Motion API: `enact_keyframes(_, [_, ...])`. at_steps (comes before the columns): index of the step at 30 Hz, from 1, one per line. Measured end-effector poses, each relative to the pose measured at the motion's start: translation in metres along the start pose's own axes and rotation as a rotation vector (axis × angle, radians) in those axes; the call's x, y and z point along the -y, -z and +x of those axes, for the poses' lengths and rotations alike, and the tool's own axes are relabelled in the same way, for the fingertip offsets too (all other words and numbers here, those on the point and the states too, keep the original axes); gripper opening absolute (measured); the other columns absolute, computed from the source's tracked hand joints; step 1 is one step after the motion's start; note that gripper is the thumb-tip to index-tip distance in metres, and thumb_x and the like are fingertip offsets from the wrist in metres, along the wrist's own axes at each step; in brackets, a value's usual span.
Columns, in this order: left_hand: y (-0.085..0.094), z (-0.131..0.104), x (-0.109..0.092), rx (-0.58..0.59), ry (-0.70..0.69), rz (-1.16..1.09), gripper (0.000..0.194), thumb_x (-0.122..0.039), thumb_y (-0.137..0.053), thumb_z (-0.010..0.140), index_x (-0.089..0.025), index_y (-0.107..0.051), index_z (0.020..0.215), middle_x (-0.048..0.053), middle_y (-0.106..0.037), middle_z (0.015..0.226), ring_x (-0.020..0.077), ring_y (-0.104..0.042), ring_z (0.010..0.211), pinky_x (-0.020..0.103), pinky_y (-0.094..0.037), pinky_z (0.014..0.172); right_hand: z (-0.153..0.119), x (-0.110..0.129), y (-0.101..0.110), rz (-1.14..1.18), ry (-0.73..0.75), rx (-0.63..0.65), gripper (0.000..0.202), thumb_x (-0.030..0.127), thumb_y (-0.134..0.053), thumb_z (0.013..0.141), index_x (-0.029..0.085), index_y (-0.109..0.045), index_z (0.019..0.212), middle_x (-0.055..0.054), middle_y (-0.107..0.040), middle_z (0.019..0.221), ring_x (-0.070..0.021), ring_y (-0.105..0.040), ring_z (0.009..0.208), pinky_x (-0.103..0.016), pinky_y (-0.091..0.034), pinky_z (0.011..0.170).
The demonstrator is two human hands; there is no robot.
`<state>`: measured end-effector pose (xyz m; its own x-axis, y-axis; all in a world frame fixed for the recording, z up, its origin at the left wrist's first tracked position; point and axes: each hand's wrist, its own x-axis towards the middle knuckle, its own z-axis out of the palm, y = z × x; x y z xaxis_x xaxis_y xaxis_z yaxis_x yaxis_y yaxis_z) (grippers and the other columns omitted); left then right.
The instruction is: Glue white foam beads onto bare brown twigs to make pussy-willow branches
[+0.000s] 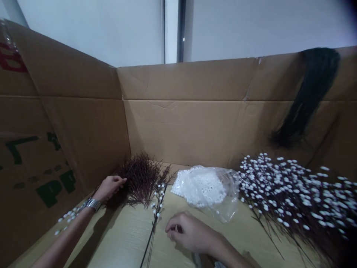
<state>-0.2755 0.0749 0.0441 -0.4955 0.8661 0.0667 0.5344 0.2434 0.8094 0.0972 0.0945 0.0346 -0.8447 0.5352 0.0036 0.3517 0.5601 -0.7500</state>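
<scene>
Nearest, the right hand (pixel 189 232) rests knuckles-up on the pale wooden table (pixel 125 242), fingers curled loosely, grasping nothing visible. Just beside it at nine o'clock lies a thin dark stem with white bead buds (pixel 156 208), long axis running six to twelve, tip pointing twelve. Farther off at ten o'clock, the left hand (pixel 109 187) grips a bundle of bare reddish-brown twigs (pixel 142 178).

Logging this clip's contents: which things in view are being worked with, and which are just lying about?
In hand:
left hand on the bare brown twigs
right hand beside the single beaded stem

Lying about:
bag of white beads
pile of beaded branches
dark bundle hanging on the cardboard wall
</scene>
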Motion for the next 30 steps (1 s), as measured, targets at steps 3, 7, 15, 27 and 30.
enact_keyframes(3, [0.02,-0.01,-0.008,-0.064,-0.039,-0.076,0.058,-0.072,-0.075,0.06,-0.015,-0.062,0.056,-0.004,-0.052,0.045,0.0121,-0.046,0.043,0.022,-0.031,0.044,-0.013,-0.004,0.006,0.005,-0.027,-0.016,0.023,0.026,-0.06,0.086,0.023,-0.078,0.099,-0.005,-0.076,0.094,-0.0182,-0.067,0.081,-0.026,-0.046,0.07])
enact_keyframes(7, [0.042,-0.026,-0.032,-0.169,-0.094,-0.199,0.054,-0.066,-0.076,0.066,-0.014,-0.068,0.077,-0.003,-0.058,0.059,0.0109,-0.045,0.048,0.021,-0.033,0.045,-0.024,-0.004,0.012,0.037,-0.011,-0.035,0.022,0.024,-0.06,0.086,0.022,-0.078,0.1,-0.005,-0.076,0.093,-0.0179,-0.067,0.08,-0.026,-0.046,0.07])
enact_keyframes(15, [-0.045,-0.086,-0.115,0.162,-0.258,-0.4,0.041,-0.055,-0.072,0.079,-0.016,-0.07,0.09,0.001,-0.067,0.066,0.0118,-0.054,0.05,0.02,-0.042,0.045,-0.031,0.014,0.042,0.173,0.109,-0.345,0.022,0.031,-0.06,0.091,0.022,-0.076,0.102,-0.006,-0.076,0.101,-0.0216,-0.067,0.092,-0.034,-0.049,0.085])
enact_keyframes(27, [-0.191,-0.148,-0.136,0.878,-0.296,-0.473,0.034,-0.046,-0.069,0.087,-0.016,-0.07,0.103,0.002,-0.072,0.066,0.0129,-0.059,0.052,0.022,-0.045,0.05,-0.087,-0.029,0.086,0.611,-0.086,-0.785,0.034,0.048,-0.063,0.084,0.017,-0.068,0.098,-0.001,-0.059,0.068,-0.0115,-0.049,0.056,-0.025,-0.037,0.051])
enact_keyframes(30, [-0.189,-0.156,-0.134,0.942,-0.291,-0.388,0.031,-0.044,-0.065,0.091,-0.018,-0.069,0.108,0.004,-0.075,0.074,0.0154,-0.063,0.064,0.024,-0.048,0.06,-0.09,-0.032,0.08,0.61,-0.109,-0.753,0.028,0.044,-0.067,0.083,0.017,-0.068,0.091,0.001,-0.056,0.064,-0.0106,-0.047,0.054,-0.025,-0.035,0.051])
